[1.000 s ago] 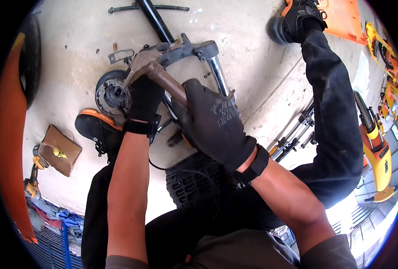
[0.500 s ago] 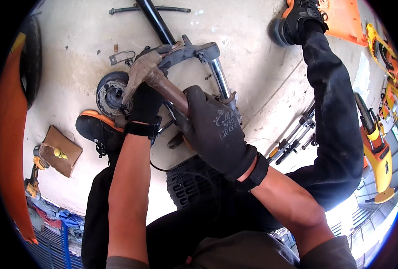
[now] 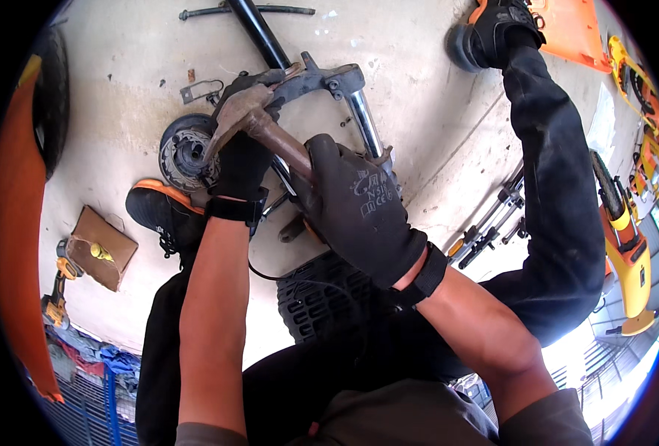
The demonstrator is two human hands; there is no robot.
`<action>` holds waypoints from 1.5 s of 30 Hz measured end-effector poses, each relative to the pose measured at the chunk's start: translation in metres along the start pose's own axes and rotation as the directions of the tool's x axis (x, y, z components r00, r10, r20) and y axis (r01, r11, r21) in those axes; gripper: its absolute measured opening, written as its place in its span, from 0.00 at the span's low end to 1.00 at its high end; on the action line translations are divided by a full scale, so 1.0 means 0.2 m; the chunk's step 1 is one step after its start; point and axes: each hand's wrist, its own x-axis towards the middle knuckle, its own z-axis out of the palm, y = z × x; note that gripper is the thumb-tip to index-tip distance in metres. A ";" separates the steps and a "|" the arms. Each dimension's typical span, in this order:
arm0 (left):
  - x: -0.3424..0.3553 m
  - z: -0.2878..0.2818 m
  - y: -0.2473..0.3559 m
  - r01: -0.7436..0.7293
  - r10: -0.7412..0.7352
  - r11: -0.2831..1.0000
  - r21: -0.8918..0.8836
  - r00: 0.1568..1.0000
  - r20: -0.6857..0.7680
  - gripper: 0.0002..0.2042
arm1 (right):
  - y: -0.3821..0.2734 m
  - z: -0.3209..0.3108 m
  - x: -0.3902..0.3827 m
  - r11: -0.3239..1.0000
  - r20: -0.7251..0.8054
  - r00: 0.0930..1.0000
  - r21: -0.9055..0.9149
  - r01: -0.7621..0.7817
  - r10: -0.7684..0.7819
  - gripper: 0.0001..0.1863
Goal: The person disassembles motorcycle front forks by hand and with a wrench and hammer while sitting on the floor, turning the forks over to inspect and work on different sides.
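My right hand (image 3: 359,212), in a black glove, is closed round the handle of a hammer (image 3: 277,145) with a worn brown head. The hammer head lies over my left hand (image 3: 244,152), also gloved in black, and hides part of it. My left fingers are curled at the crown of a suspension fork (image 3: 322,85), by a small brownish piece (image 3: 294,70); what they grip is mostly hidden. The fork has a black steering tube (image 3: 259,33) pointing away and a shiny leg (image 3: 363,123). A round brake drum or wheel hub (image 3: 188,154) sits left of my left hand.
A chunky black tyre (image 3: 315,297) is close to my lap, with a black cable by it. Left on the floor are a cardboard piece (image 3: 103,249) and a yellow power drill (image 3: 58,290). Fork parts (image 3: 489,223) lie right, and a thin rod (image 3: 248,11) far ahead.
My left fingers show more at the fork crown now. The hammer and my right hand have shifted only slightly, and the fork has barely moved.
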 end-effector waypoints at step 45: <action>0.16 -0.34 0.47 0.081 -0.227 0.805 -0.588 0.957 -0.179 0.13 | 0.38 -0.17 0.14 0.713 -0.115 0.862 0.620 -0.326 0.494 0.11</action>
